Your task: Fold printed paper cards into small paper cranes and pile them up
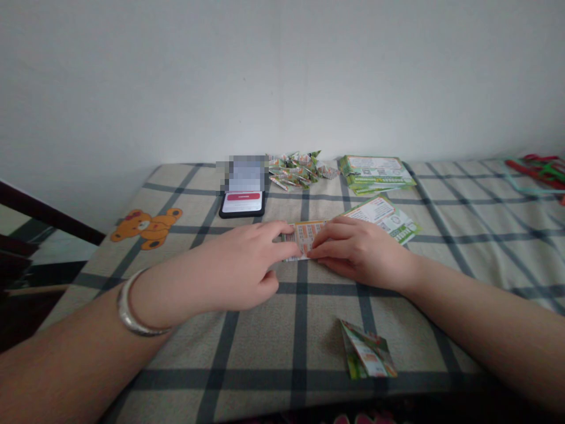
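The printed strip [305,238] lies on the bench [265,344], its left end under parted, ungripping fingers of the left hand [247,265]. The right hand's [368,250] bunched fingers touch it; grip unclear.

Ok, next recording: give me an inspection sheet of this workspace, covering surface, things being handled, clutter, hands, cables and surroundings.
Surface: checked tablecloth, somewhat wrinkled at the right; bear picture at the left.
Things handled: printed paper strip under the fingers; folded paper piece nearer the person; folded pile and leaflet stack by the wall; loose paper beyond the right hand.
Clutter: phone, screen lit; red and green items at far right, too blurred to name.
Hands: left hand and right hand both touch the strip; bracelet on left wrist.
Cables: nothing seen.
Surroundings: pale wall behind; dark furniture at left.
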Demonstrator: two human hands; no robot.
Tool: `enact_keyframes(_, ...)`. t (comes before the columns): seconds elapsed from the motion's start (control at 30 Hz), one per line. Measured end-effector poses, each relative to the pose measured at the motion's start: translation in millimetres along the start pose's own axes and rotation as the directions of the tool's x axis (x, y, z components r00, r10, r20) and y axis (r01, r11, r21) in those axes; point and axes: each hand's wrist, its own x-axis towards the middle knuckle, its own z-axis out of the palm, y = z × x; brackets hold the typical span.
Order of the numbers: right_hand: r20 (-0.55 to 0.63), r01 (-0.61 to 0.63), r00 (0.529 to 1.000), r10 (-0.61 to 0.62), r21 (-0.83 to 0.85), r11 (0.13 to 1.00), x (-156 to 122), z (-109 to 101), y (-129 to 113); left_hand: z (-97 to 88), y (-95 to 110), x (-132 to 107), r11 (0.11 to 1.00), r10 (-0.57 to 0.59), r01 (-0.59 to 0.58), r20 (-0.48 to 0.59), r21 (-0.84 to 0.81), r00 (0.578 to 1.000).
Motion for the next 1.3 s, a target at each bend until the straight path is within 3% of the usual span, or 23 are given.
enact_keyframes(0.3, 0.014, -0.006, 1.0, 0.007, -0.039, 0.999, 0.9, 0.3, -0.7, 0.0, -0.6, -1.7, 0.999, 0.029, -0.028, 0.018, -0.016, 0.999)
enact_keyframes(0.4, 0.045, 0.007, 0.999, -0.005, -0.062, 0.998, 1.4, 0.4, -1.9, 3.3, -1.6, -0.7, 0.999, 0.036, -0.035, -0.028, 0.004, 0.999)
enact_keyframes(0.5, 0.06, 0.022, 0.998, -0.017, -0.088, 0.996, 1.3, 0.4, -4.1, 5.3, -4.5, 1.8, 0.993, 0.117, -0.113, -0.103, 0.044, 0.988)
enact_keyframes(0.63, 0.058, 0.031, 0.998, -0.025, -0.107, 0.994, 0.6, -0.4, -6.9, 3.0, -6.5, 5.9, 0.974, 0.228, -0.227, -0.09, 0.013, 0.97)
enact_keyframes(0.9, 0.062, 0.043, 0.997, -0.035, -0.132, 0.99, -0.4, -0.6, -7.3, 0.6, -5.0, 5.1, 0.979, 0.196, -0.2, -0.076, -0.042, 0.978)
enact_keyframes(1.3, 0.11, 0.022, 0.994, -0.004, -0.167, 0.986, 3.8, -1.2, -9.4, 3.0, -5.5, 5.5, 0.967, 0.228, -0.216, -0.085, 0.132, 0.97)
